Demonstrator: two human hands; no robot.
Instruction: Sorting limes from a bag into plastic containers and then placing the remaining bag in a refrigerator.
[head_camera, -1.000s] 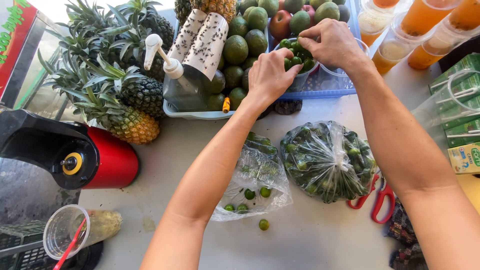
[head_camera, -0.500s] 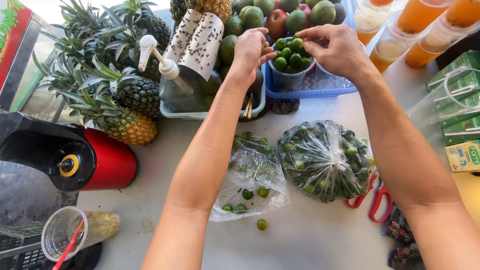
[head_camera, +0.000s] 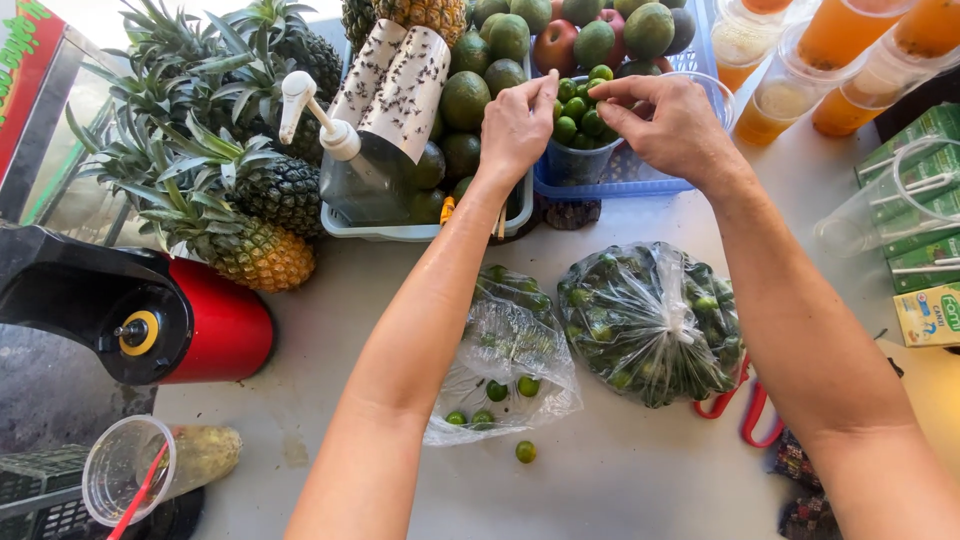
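Reaching: two hands, left hand (head_camera: 517, 122), right hand (head_camera: 668, 122); one lime cup (head_camera: 578, 160); two bags (head_camera: 650, 320).

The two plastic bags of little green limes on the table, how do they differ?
The right bag is knotted shut and bulges full of limes; the left bag lies open, slack and nearly empty. The right bag keeps all its fruit inside, while one lime lies loose on the table beside the left bag. Both are clear plastic and hold the same small green limes.
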